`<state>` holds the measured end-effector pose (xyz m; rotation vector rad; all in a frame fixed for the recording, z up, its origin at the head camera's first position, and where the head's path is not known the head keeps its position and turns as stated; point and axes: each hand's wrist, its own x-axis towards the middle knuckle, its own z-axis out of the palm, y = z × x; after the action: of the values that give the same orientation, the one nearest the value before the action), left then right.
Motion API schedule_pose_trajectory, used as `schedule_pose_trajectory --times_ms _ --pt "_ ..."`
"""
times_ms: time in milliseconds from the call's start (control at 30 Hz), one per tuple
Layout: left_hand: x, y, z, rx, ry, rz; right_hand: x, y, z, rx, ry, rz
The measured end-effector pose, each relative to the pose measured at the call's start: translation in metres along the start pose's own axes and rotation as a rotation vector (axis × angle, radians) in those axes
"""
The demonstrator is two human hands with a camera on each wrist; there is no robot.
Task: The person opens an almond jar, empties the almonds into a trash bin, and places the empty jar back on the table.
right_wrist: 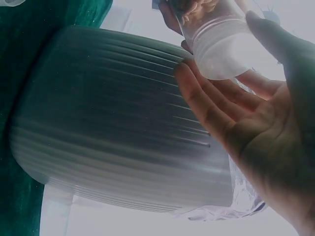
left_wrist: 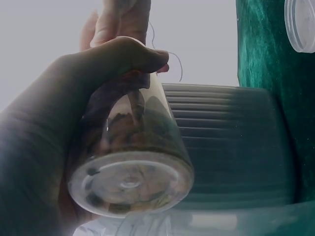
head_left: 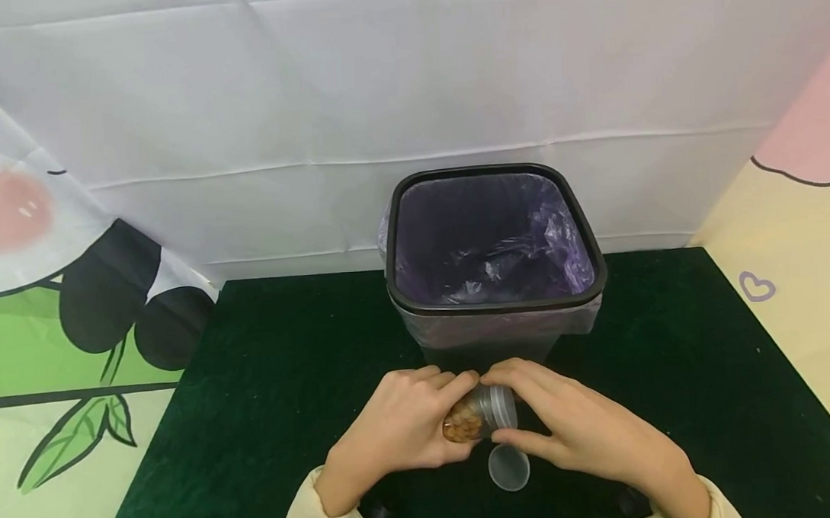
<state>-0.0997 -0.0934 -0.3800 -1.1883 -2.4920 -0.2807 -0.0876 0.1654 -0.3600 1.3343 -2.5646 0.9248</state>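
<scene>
A clear plastic jar [head_left: 467,419] of brown, nut-like pieces lies on its side between both hands, its translucent lid [head_left: 504,407] facing right. My left hand [head_left: 403,423] grips the jar's body, thumb along the near side. In the left wrist view, the round jar base [left_wrist: 130,182] faces the camera. My right hand [head_left: 571,417] spans the lid, thumb at its near edge and fingertips at its far edge; the palm stays apart from it. A second clear round lid [head_left: 508,468] lies on the dark green cloth just below the jar.
Right behind the hands stands a square trash bin [head_left: 497,309] with a black rim and a thin purple liner [head_left: 559,246]. Dark green cloth [head_left: 288,355] covers the table. A white curtain [head_left: 313,102] hangs behind, with printed cloth panels [head_left: 793,276] at both sides.
</scene>
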Motion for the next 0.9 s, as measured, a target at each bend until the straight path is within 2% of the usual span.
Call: schedule_pose_trajectory --times_ms 167,367,733,900 --pt "-0.003 -0.002 -0.001 -0.012 0.013 -0.003 0.001 -0.001 0.002 -0.026 0.029 -0.060" --pt "-0.002 -0.004 -0.003 -0.014 0.012 -0.003 0.003 -0.001 0.002 -0.019 0.020 -0.056" --pt "-0.002 -0.003 -0.009 -0.014 0.033 -0.026 0.003 -0.005 0.000 -0.055 0.017 -0.025" --pt "-0.002 -0.001 -0.013 -0.019 -0.001 -0.019 -0.003 -0.008 0.002 -0.081 0.043 0.059"
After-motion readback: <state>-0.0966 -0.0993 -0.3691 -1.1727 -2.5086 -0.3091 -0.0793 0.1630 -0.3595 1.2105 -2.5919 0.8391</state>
